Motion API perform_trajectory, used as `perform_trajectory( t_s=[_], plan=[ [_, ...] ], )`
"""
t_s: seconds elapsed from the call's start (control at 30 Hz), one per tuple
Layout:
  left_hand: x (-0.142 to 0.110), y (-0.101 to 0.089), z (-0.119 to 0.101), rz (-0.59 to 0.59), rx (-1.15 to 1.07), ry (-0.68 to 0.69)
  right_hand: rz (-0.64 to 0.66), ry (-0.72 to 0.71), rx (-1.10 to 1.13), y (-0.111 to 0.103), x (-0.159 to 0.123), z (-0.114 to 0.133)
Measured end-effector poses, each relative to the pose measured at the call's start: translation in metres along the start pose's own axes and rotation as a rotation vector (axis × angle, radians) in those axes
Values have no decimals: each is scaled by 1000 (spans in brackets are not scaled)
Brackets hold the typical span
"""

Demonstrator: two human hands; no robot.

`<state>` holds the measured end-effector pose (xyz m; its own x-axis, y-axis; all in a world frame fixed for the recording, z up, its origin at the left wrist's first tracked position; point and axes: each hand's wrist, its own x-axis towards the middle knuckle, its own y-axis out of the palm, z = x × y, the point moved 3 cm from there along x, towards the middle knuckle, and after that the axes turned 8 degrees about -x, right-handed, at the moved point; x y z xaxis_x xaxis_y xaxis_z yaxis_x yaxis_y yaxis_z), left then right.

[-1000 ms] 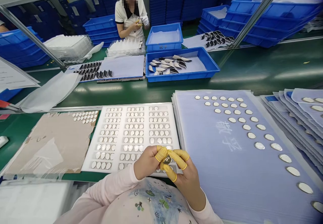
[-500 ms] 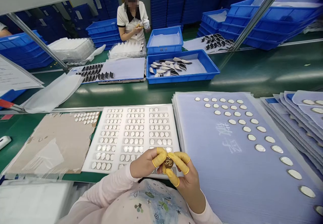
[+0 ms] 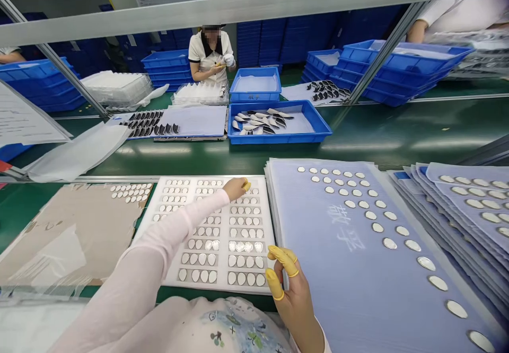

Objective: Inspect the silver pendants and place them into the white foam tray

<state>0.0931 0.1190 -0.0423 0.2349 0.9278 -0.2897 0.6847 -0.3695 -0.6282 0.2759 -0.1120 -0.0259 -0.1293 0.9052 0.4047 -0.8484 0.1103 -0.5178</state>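
Observation:
My left hand (image 3: 237,187) is stretched out over the far right part of the white tray (image 3: 271,260). Its fingers, in yellow finger cots, are pinched together and hide whatever is between them. Round white pieces (image 3: 240,278) lie in rows across the tray. Beside the tray's near right corner, my right hand (image 3: 292,289) is raised, thumb and capped fingers apart, with nothing visible in it. To its right lies a stack of bluish sheets (image 3: 338,289), its top sheet bearing slanting rows of white discs (image 3: 389,243).
A cardboard sheet (image 3: 43,220) with small white discs lies left. More disc-covered sheets (image 3: 457,204) are stacked at right. Behind stand a blue tray (image 3: 278,139) of curved black-and-white pieces and a metal crossbar (image 3: 254,14). A co-worker (image 3: 210,59) sits opposite.
My hands have parted. The left went forward to the tray's far right; the right stayed near and opened. The brown disc with a gold letter no longer shows. The view has tilted up.

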Motion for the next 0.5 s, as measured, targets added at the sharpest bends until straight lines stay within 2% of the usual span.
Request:
perform_trajectory(
  t_s=[0.07, 0.17, 0.33, 0.5],
  plan=[
    [29, -1, 3, -22, 141, -35, 10, 29, -18, -1, -5, -3],
    [55, 6, 6, -3, 307, -66, 18, 46, -39, -2, -13, -9],
    [74, 21, 13, 50, 463, -98, 23, 13, -58, -3, -16, -15],
    [82, 10, 23, 78, 516, -81, 27, 23, -60, -3, -10, -11]
  ],
)
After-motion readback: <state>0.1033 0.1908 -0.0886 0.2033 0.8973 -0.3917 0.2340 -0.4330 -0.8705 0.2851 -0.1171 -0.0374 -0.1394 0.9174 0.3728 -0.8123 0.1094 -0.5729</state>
